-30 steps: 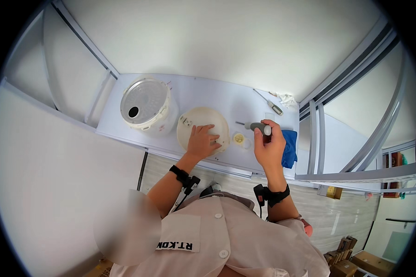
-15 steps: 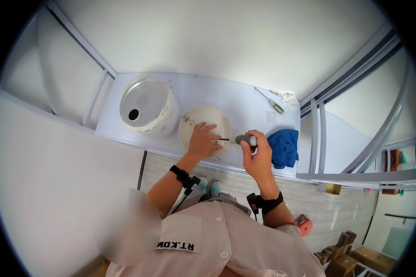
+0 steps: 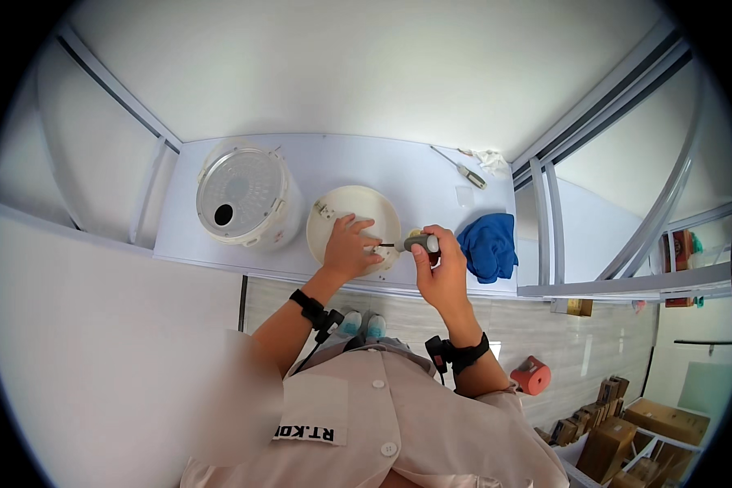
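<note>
Both hands work at the near edge of the white table: the left hand lies flat, fingers spread, pressing down on a round cream-coloured lid, while the right hand is closed around a screwdriver whose tip points at the lid's right rim. This looks like a screw being driven or loosened there; the next move calls for keeping the tip seated and the lid from turning. A white cooker body stands just left of the lid, a blue cloth lies to the right, and a second screwdriver rests farther back.
</note>
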{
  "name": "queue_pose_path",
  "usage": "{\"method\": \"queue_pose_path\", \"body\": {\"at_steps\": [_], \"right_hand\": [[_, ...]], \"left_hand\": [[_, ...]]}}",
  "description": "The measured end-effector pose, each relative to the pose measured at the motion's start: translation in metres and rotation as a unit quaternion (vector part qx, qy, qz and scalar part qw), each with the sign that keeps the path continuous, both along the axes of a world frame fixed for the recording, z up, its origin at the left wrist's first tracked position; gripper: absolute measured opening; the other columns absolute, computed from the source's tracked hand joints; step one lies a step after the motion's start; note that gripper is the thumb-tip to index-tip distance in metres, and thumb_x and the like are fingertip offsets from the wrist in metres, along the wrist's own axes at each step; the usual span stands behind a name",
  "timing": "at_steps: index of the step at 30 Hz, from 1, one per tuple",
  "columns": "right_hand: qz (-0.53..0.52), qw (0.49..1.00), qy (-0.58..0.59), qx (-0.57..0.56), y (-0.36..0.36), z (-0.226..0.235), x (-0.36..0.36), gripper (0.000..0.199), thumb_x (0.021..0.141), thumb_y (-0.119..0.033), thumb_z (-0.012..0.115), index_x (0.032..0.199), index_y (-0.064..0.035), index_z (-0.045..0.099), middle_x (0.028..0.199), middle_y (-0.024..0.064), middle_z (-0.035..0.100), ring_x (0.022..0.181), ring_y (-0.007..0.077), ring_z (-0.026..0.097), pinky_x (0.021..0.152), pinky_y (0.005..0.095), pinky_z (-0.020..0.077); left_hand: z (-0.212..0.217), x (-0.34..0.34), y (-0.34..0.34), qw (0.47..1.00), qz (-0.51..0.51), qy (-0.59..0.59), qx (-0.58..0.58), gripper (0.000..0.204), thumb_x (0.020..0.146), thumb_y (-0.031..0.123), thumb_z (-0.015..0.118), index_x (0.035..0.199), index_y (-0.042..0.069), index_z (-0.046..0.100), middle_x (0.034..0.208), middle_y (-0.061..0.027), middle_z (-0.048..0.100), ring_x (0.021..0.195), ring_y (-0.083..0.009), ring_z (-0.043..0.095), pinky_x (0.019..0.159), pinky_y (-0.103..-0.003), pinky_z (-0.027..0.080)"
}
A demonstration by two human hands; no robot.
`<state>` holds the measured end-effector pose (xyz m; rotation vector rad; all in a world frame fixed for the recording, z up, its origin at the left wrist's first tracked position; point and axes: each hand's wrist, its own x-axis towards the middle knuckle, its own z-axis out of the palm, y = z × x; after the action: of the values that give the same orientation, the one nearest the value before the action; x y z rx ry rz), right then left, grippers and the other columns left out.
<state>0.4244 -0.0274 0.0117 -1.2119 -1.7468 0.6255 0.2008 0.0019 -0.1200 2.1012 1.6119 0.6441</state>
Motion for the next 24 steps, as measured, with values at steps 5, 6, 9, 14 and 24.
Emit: {"method": "queue_pose_path", "body": {"at_steps": [5,6,9,14,24], "right_hand": [[-0.013,1.0,0.013,0.005,-0.001,-0.002,-0.007,0.03,0.1,-0.012,0.075,0.124,-0.0014,0.062,0.097,0.0113,0.07,0.07,0.0167,0.061,0.063,0.0286,0.0513],[-0.011,1.0,0.012,0.0,-0.001,-0.003,-0.009,0.03,0.1,-0.012,0.075,0.124,-0.0014,0.062,0.098,0.012,0.07,0.07,0.0173,0.063,0.063,0.0289,0.0521],[-0.008,1.0,0.001,0.005,0.0,-0.003,-0.012,0.03,0.099,-0.01,0.075,0.125,-0.0012,0.061,0.1,0.014,0.07,0.071,0.0197,0.067,0.062,0.0299,0.0544],[-0.001,1.0,-0.019,0.019,0.0,0.0,-0.013,0.031,0.099,-0.01,0.075,0.125,-0.0011,0.061,0.102,0.0162,0.07,0.073,0.0231,0.07,0.062,0.0311,0.0563],[0.009,0.999,-0.027,0.025,-0.002,0.006,-0.015,0.033,0.099,-0.005,0.072,0.129,-0.0011,0.059,0.108,0.0191,0.07,0.079,0.0292,0.072,0.068,0.0337,0.0593]], "left_hand": [[0.001,-0.002,0.001,1.0,-0.007,-0.002,-0.002,0.033,0.073,0.036,0.089,0.104,0.026,0.088,0.147,0.001,0.065,0.147,-0.0405,0.038,0.123,-0.05,0.034],[0.002,-0.002,0.001,1.0,-0.007,-0.001,-0.005,0.033,0.073,0.036,0.089,0.104,0.026,0.088,0.147,0.0012,0.065,0.148,-0.0403,0.038,0.123,-0.049,0.034],[0.004,-0.002,0.002,1.0,-0.008,-0.001,-0.015,0.033,0.073,0.036,0.09,0.104,0.026,0.088,0.148,0.0015,0.064,0.148,-0.0402,0.037,0.124,-0.048,0.035],[0.002,-0.004,0.004,1.0,-0.015,0.005,-0.019,0.033,0.074,0.036,0.09,0.106,0.027,0.088,0.148,0.0013,0.064,0.149,-0.0403,0.036,0.123,-0.048,0.035],[0.005,-0.006,0.0,0.999,-0.034,0.033,-0.004,0.033,0.076,0.038,0.089,0.108,0.029,0.087,0.149,0.0025,0.062,0.149,-0.0389,0.036,0.123,-0.049,0.034]]}}
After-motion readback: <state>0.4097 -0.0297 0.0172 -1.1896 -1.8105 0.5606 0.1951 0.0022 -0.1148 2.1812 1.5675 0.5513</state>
